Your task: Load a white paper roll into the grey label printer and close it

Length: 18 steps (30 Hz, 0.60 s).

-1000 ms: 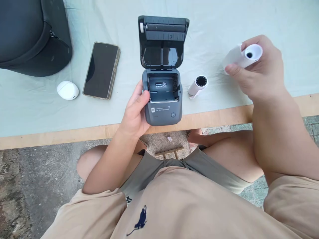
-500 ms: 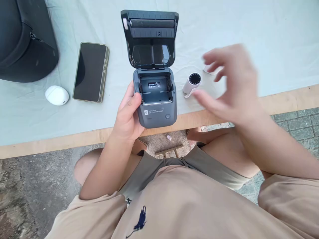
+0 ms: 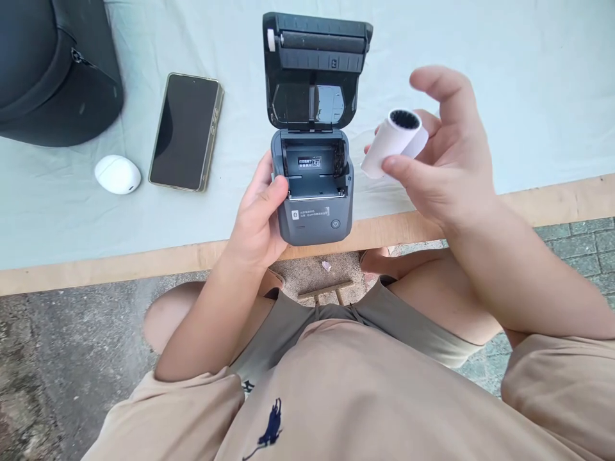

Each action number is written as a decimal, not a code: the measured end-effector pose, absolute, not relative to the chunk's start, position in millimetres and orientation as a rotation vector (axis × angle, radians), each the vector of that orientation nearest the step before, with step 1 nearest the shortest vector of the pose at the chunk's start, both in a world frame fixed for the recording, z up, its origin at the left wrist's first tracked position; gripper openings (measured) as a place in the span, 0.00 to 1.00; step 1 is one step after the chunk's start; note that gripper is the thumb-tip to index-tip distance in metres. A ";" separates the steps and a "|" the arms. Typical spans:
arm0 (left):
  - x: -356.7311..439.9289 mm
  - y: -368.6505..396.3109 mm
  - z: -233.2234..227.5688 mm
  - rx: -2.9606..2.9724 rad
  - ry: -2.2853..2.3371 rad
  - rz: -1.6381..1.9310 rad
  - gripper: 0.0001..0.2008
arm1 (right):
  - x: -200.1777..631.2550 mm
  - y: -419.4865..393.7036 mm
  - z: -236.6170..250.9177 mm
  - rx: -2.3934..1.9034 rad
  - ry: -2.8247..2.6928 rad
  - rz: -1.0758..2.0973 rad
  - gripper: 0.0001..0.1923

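The printer (image 3: pixel 314 221) has its lid (image 3: pixel 314 73) already open and the left hand (image 3: pixel 258 221) clasps it at the side, while the white paper roll (image 3: pixel 384 147), which the right hand (image 3: pixel 454 157) pinches just beside the printer, is still outside the compartment (image 3: pixel 313 184).

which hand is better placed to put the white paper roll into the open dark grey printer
The right hand, most likely: it holds the white cylindrical paper roll beside the boxy dark grey plastic printer. The left hand grips the printer, whose lid stands open.
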<state>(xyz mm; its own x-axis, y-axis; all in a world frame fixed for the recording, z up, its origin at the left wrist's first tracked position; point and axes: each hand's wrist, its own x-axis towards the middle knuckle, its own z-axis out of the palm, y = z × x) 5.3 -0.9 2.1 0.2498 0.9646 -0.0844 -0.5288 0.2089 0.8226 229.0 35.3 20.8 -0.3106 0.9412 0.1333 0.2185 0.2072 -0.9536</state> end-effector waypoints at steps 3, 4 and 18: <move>7.1 -1.4 2.8 0.757 0.733 1.159 0.17 | 221.4 33.1 27.3 -0.971 -1.582 1.058 0.21; 8.0 -1.7 2.7 0.757 0.737 1.161 0.17 | 218.1 31.3 30.6 -0.948 -1.616 0.963 0.18; 9.3 -6.4 -2.0 0.795 0.715 1.225 0.19 | 180.1 31.0 45.3 -1.023 -2.285 0.195 0.06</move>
